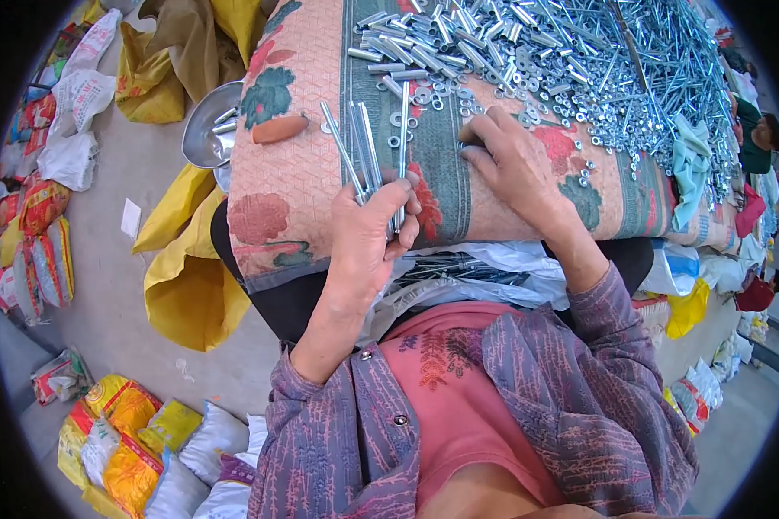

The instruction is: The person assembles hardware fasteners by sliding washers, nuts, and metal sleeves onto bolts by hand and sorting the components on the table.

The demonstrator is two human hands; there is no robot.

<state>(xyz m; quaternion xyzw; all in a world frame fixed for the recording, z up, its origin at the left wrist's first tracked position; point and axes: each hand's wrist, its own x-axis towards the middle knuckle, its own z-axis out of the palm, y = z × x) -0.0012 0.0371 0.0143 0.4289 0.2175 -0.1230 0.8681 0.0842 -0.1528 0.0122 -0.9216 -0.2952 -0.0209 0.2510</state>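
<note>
My left hand [374, 216] is closed around a bundle of several long, shiny metal bolts [363, 151], which fan out away from me over the cloth. My right hand [521, 169] rests low over the patterned cloth [355, 52], its thumb and forefinger pinched together. Whatever sits in that pinch is too small to make out. Just beyond the right fingers lie loose washers [466, 111]. Metal sleeves [389, 67] are heaped farther away. An orange finger-shaped piece [280, 129] lies left of the bundle.
A large pile of long bolts [666, 60] covers the far right, with a light green cloth [691, 160] beside it. A metal bowl [201, 130] holding sleeves stands at the left edge. Yellow sacks [186, 285] lie on the floor. Another person [757, 130] is at far right.
</note>
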